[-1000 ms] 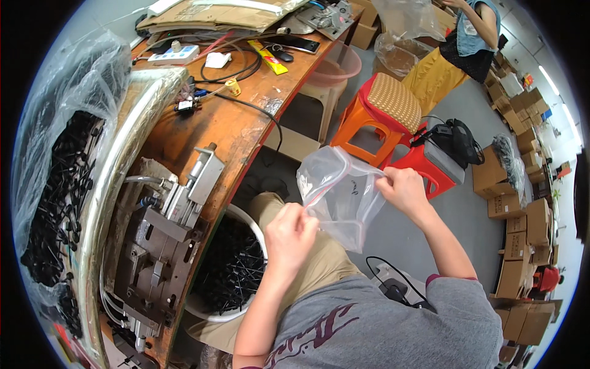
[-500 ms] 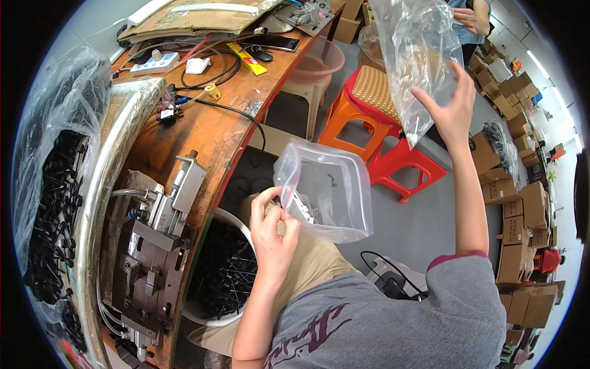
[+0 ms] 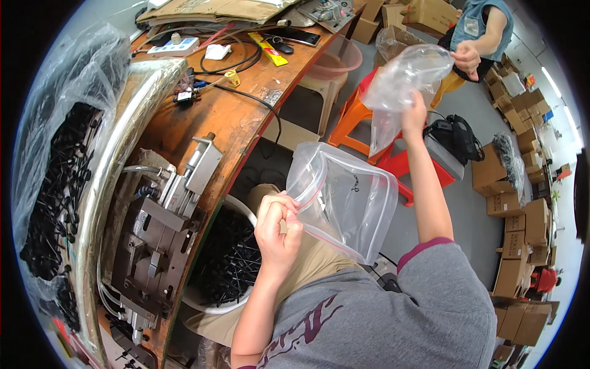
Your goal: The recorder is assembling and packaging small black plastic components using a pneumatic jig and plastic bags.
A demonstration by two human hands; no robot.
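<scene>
1. The left fingers (image 3: 278, 206) are curled closed, pinching the near left edge of a clear zip bag (image 3: 359, 194) beside its red seal line.
2. The right fingers (image 3: 417, 103) are raised, well out in front, at the lower part of a second clear bag (image 3: 402, 80); plastic overlaps them, so I cannot tell how far closed they are or how firmly they grip.
3. The clear zip bag hangs above the person's trousers (image 3: 310, 255) and the floor, its mouth tilted toward the left fingers. Dark handwriting marks one side.
4. The second clear bag is crumpled and stretches up to a co-worker's hand (image 3: 467, 59), which is at its upper right edge. It hangs in front of an orange stool (image 3: 345, 128).
5. A white bucket (image 3: 212, 309) of black parts (image 3: 228, 267) stands below the left forearm, close against the wooden surface (image 3: 236, 126).
6. On that surface are a metal fixture (image 3: 153, 261), a yellow packet (image 3: 268, 49), a phone (image 3: 301, 37) and coiled black cable.
7. Farther left, more black pieces (image 3: 58, 203) lie under clear plastic sheeting (image 3: 80, 71).
</scene>
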